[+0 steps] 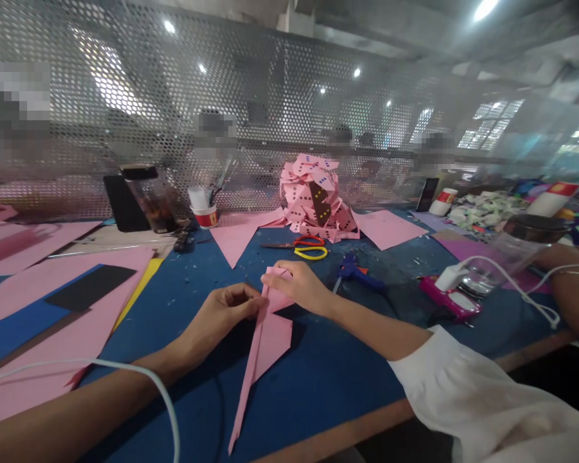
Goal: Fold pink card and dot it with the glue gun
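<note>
A pink paper sheet (273, 341) with a long narrow folded strip along its left edge hangs between my hands above the blue tabletop. My left hand (229, 307) pinches the strip's left side with thumb and forefinger. At the sheet's upper end, my right hand (302, 286) grips the paper, thumb and fingers closed on it. Just beyond lie scissors (311, 247) with red and yellow handles. To the right of my right hand rests a blue glue gun (359, 273). Behind them stands a pile of folded pink paper pieces (313, 199) with dark dots.
Large pink sheets (120, 283) with blue and black pieces cover the left side. A lidded jar (149, 199) and a paper cup (204, 209) stand at the back. On the right are a magenta power strip (451, 299), a white cable and another person's arm (574, 289). Perforated metal (260, 96) walls the far side.
</note>
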{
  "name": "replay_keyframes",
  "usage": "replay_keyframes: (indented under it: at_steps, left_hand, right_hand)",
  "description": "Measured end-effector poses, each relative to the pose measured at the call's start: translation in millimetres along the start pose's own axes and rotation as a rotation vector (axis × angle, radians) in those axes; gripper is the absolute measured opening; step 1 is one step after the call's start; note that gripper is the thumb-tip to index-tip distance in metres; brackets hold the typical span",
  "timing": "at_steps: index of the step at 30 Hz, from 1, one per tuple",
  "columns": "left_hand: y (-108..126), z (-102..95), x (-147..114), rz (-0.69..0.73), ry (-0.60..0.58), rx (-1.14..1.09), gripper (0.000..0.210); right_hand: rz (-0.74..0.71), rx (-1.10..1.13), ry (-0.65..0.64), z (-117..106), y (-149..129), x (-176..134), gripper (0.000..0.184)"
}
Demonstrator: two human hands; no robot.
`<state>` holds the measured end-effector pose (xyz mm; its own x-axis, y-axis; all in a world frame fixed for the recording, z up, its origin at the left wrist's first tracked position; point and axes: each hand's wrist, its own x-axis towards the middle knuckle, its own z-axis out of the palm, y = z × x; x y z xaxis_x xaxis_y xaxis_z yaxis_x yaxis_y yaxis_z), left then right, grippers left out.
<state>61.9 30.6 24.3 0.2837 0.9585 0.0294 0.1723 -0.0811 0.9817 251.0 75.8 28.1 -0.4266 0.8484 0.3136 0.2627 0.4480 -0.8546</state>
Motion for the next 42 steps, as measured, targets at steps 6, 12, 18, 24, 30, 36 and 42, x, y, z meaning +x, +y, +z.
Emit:
replay_keyframes:
  at_steps: [6,12,18,24,30,36,42]
  left_hand:
    - [-1.8,-1.2,2.2,0.006,-0.006,-0.012,0.031]
    - [-1.7,-2.2,1.3,0.009,-0.005,-0.004,0.033]
    - [-3.9,-3.3,1.9,0.018,-0.018,0.009,0.030]
    - [-2.9,-2.7,1.5,0.019,-0.016,0.007,0.030]
    - [-0.2,-2.3,0.7,0.020,-0.010,0.018,0.033]
    - [-5.6,-5.2,1.2,0.014,-0.027,0.031,0.028]
    - [-8.4,-5.6,2.1,0.001,-0.036,-0.023,0.027]
  right_hand:
    - [-0.018,-0.017,0.012,-0.7,-0.2,2.4,0.039]
    - [-0.016,-0.032,0.000,-0.6,3.6,4.8,0.041]
    - [-0.016,-0.039,-0.014,-0.8,5.6,5.5,0.042]
    - [-0.033,-0.018,-0.032,-2.3,4.1,4.9,0.041]
    - [-0.030,-0.051,-0.013,-1.4,4.6,7.0,0.042]
    - [-0.035,-0.056,-0.007,-3.4,7.1,8.3,0.043]
    - [-0.039,0.002,-0.030,-4.8,9.2,8.2,0.041]
